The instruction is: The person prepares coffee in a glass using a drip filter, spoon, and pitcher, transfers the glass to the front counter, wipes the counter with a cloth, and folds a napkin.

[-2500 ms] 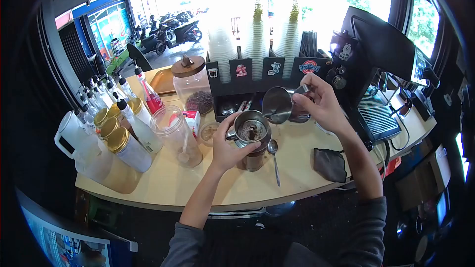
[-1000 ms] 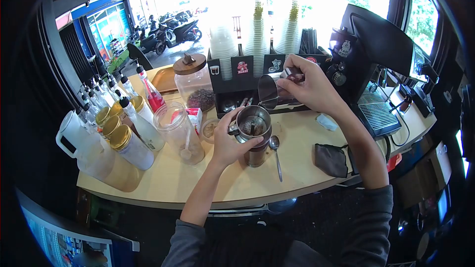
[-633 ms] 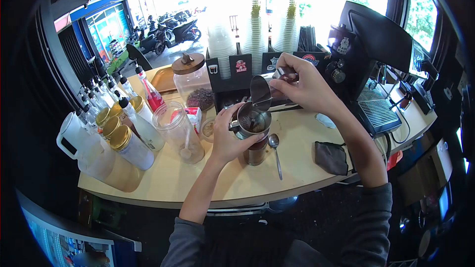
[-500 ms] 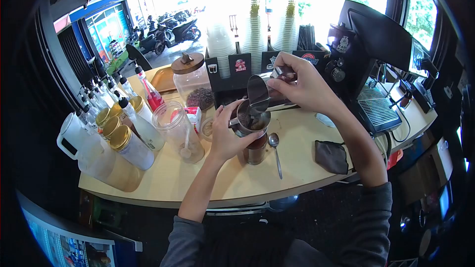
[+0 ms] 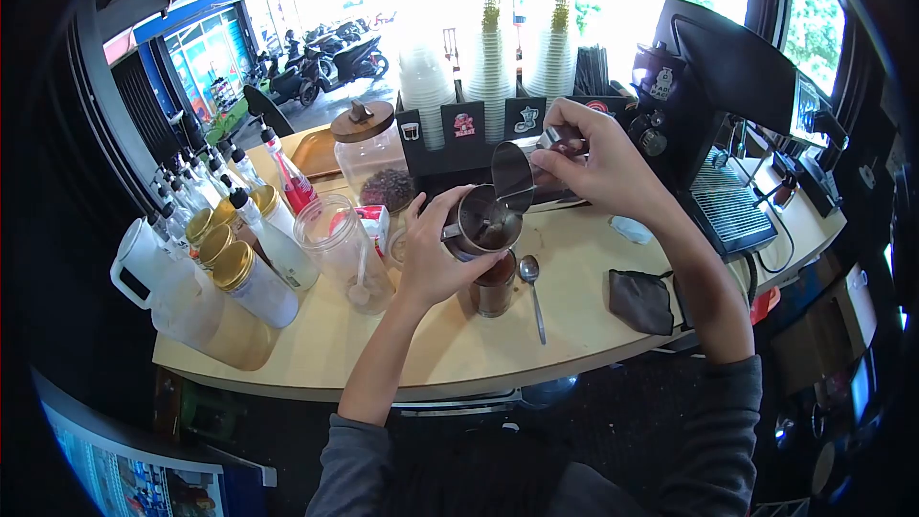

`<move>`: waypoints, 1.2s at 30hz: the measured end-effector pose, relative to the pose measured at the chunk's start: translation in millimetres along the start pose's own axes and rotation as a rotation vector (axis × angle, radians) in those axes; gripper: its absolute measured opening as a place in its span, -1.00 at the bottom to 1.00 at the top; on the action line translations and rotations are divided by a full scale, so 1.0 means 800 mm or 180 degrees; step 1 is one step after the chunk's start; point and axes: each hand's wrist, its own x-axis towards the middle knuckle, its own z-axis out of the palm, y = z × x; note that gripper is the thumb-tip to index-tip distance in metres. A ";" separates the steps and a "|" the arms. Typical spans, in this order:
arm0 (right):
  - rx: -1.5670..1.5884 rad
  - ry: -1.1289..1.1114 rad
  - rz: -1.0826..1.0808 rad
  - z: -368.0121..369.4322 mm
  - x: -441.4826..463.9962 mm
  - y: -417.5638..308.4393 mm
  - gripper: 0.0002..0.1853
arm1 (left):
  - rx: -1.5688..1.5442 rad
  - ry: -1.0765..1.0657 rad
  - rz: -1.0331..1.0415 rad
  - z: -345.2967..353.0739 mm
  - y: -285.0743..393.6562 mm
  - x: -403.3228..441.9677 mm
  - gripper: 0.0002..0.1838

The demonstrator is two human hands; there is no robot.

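Note:
My left hand [image 5: 433, 254] is wrapped round a steel pitcher [image 5: 461, 241], held tilted above the counter with its mouth toward me. Dark contents show inside it, too unclear to name. My right hand [image 5: 589, 158] grips a second steel vessel, like a jug [image 5: 514, 177], tipped so its rim meets or overlaps the mouth of the pitcher. Whether anything is flowing between them I cannot tell. Below the pitcher stands a glass [image 5: 493, 295] with brown content, partly hidden by my left hand. A metal spoon [image 5: 532, 278] lies just right of the glass.
Left of my hands stand a clear open jar [image 5: 345, 258], gold-lidded jars [image 5: 244, 273], pump bottles and a plastic jug [image 5: 158, 278]. A wooden-lidded jar [image 5: 369, 168] and stacked cups [image 5: 488, 67] are behind. A dark cloth [image 5: 640, 303] and an espresso machine [image 5: 732, 206] are at right.
The pitcher in my left hand has tilted further, its mouth turning more toward me. The vessel in my right hand has shifted slightly right and turned. More of the glass below shows.

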 end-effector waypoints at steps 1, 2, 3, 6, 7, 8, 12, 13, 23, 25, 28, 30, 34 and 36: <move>0.0000 0.0001 0.0002 -0.001 0.000 0.003 -0.78 | -0.0002 -0.0001 0.0000 -0.001 0.001 0.000 -0.15; -0.0031 0.0022 -0.0025 -0.002 0.000 0.005 -0.78 | -0.0010 -0.0029 -0.0013 -0.001 0.003 -0.001 -0.15; -0.0062 0.0044 -0.0052 -0.003 0.001 0.007 -0.78 | -0.0018 -0.0057 -0.0026 -0.001 0.003 -0.001 -0.15; 0.0102 0.0081 0.0005 -0.005 0.002 0.010 -0.78 | -0.0090 -0.0097 -0.0037 -0.003 0.002 -0.002 -0.16; 0.0105 0.0079 0.0006 -0.005 0.002 0.010 -0.78 | -0.0088 -0.0099 -0.0039 -0.004 0.002 -0.003 -0.16; 0.0155 0.0083 0.0030 -0.006 0.001 0.009 -0.78 | -0.0088 -0.0098 -0.0031 -0.005 0.002 -0.002 -0.16; -0.0003 0.0043 0.0003 -0.008 0.000 0.005 -0.77 | -0.0086 -0.0108 -0.0034 -0.007 0.002 0.001 -0.17; 0.0003 0.0038 0.0005 -0.007 0.000 0.006 -0.77 | -0.0083 -0.0111 -0.0041 -0.006 0.001 0.002 -0.17; 0.0194 0.0281 -0.0064 -0.004 -0.006 0.021 -0.75 | -0.0221 -0.0066 -0.0232 -0.015 0.006 0.015 -0.14; 0.0270 0.0361 -0.0134 -0.006 -0.008 0.038 -0.74 | -0.0350 -0.0164 -0.0363 -0.016 0.003 0.016 -0.15; 0.0700 0.0510 -0.0138 -0.011 -0.014 0.059 -0.77 | -0.0356 -0.0137 -0.0397 -0.013 -0.002 0.018 -0.14; 0.1430 0.0712 0.0122 -0.010 -0.025 0.063 -0.81 | -0.0468 -0.0026 -0.0522 -0.010 -0.005 0.019 -0.18; 0.1874 0.1019 0.0265 -0.007 -0.055 0.094 -0.85 | -0.0593 0.0012 -0.0545 -0.007 -0.007 0.019 -0.19; 0.2146 0.1242 0.0491 0.001 -0.074 0.122 -0.87 | -0.0762 -0.0077 -0.0626 -0.008 -0.005 0.018 -0.19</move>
